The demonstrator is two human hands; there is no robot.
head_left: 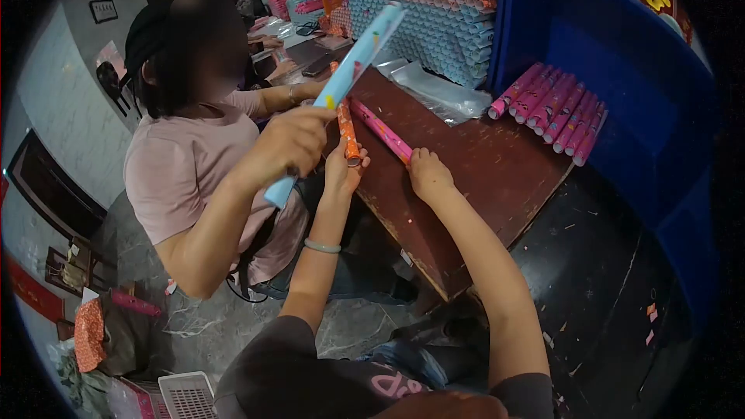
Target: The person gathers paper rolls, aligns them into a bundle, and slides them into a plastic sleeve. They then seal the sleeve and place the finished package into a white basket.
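Note:
My left hand (341, 172), with a pale bangle at its wrist, is closed around the lower end of an orange patterned paper tube (348, 136). In my right hand (429, 176) is the near end of a pink patterned tube (384, 132), which slants away to the left over the brown table (481, 171). The far ends of both tubes come close together near the co-worker's hands. A co-worker on the left grips a light blue tube (361, 62), held up at a slant, partly in front of the orange one.
Several pink tubes (549, 109) lie in a row at the table's right end, beside a blue bin wall (613, 39). Behind the table rises a stack of orange and blue tubes (423, 19). Clear plastic bags (438, 93) lie before it. A white basket (188, 396) stands on the floor.

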